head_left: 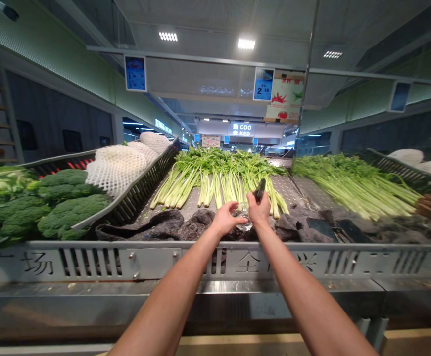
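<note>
My left hand (225, 219) curls its thumb and fingers around a clear, shiny round thing (242, 213) that looks like a roll of clear tape. Close beside it, my right hand (260, 207) is closed around a black object (261, 187) whose end sticks up above the fist; its exact kind is hidden. Just beyond both hands lies a row of celery (218, 180), stalk ends toward me and leaves at the back. Beneath the hands, a crumpled dark grey cloth (196, 225) runs along the front of the display.
Broccoli (72, 215) and white foam-netted produce (117, 165) sit at left near a black slatted crate (141, 190). A grey plastic rail (152, 262) edges the display in front. On the right, a mirror panel (334, 133) reflects celery and a hand. Price signs (264, 84) hang overhead.
</note>
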### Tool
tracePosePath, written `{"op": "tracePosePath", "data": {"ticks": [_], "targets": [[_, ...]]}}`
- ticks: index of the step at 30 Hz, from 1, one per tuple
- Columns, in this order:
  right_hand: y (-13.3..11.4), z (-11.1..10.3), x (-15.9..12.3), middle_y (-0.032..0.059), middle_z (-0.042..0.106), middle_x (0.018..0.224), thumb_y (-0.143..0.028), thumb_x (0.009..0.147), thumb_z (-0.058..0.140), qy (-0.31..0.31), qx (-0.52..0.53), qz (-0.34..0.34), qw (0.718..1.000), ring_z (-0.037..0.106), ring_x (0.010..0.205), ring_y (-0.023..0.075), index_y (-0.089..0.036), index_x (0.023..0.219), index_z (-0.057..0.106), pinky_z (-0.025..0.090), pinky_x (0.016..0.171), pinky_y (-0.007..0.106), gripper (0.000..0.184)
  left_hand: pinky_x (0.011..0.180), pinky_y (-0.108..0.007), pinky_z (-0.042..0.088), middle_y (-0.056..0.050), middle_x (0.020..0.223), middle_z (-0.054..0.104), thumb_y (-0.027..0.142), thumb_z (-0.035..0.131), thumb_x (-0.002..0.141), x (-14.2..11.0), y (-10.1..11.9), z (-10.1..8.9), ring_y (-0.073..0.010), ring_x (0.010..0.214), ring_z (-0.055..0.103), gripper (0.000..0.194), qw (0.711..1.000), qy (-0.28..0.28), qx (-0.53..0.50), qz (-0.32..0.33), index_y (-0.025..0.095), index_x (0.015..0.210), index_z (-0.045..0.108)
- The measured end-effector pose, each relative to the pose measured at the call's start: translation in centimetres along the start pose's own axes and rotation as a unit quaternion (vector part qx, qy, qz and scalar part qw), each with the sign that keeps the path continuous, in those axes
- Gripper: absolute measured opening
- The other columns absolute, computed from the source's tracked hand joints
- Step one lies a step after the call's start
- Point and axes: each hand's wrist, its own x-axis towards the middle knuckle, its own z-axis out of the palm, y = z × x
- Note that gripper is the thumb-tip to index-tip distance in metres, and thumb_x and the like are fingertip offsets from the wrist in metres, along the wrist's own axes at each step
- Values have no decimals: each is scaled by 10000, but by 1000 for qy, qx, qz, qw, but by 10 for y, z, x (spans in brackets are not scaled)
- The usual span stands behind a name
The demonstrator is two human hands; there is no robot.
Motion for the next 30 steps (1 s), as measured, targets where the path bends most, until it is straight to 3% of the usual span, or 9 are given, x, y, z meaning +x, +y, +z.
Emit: {"op": "tracePosePath", "data": {"ticks": [13, 30], "targets": [[4, 0, -1, 8, 561, 709, -370, 624, 506, -94, 47, -10, 994, 512, 631, 139, -174, 771, 520, 400, 615, 257, 245, 750, -287, 397, -72, 921, 574, 357, 711, 428, -1, 0, -3, -179, 816, 506, 632, 992, -25, 127, -5, 107, 984, 542], [5, 0, -2, 33, 586, 759, -359, 639, 490, -173, 37, -41, 983, 529, 637, 148, -166, 821, 522, 418, 616, 275, 267, 596, -221, 361, 28, 669, 499, 363, 704, 403, 0, -7, -2, -104, 621, 440, 464, 991, -44, 123, -18, 145, 777, 539]]}}
